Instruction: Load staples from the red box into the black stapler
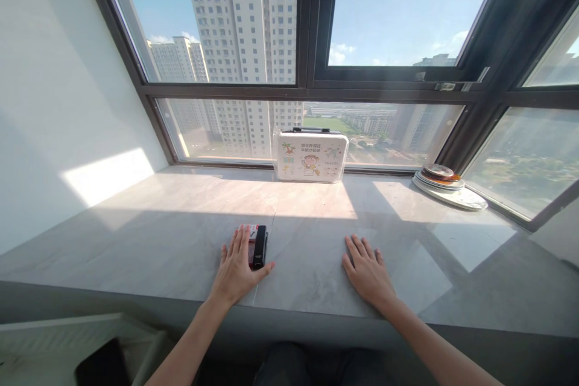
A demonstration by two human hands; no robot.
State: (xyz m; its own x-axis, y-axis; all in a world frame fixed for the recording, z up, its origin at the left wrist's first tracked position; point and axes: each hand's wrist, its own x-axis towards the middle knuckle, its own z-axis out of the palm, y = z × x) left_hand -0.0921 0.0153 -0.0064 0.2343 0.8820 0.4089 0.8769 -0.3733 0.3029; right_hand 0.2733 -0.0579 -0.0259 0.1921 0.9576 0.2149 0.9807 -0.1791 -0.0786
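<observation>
On the grey marble sill, a black stapler (259,247) lies lengthwise, pointing toward the window. Close against its left side is a small red and white box (251,231), largely covered by my fingers. My left hand (236,271) reaches over the box with fingers stretched out and thumb spread to the right, near the stapler's front end. Whether the fingers press on the box cannot be seen. Palm down on the sill to the right, my right hand (367,268) lies flat with its fingers a little apart and nothing in it.
A white case (312,157) with cartoon prints stands upright against the window. Stacked plates or lids (447,187) sit in the right corner. The sill's front edge (316,313) runs below my hands. A pale tray (90,329) holding a dark object is at lower left.
</observation>
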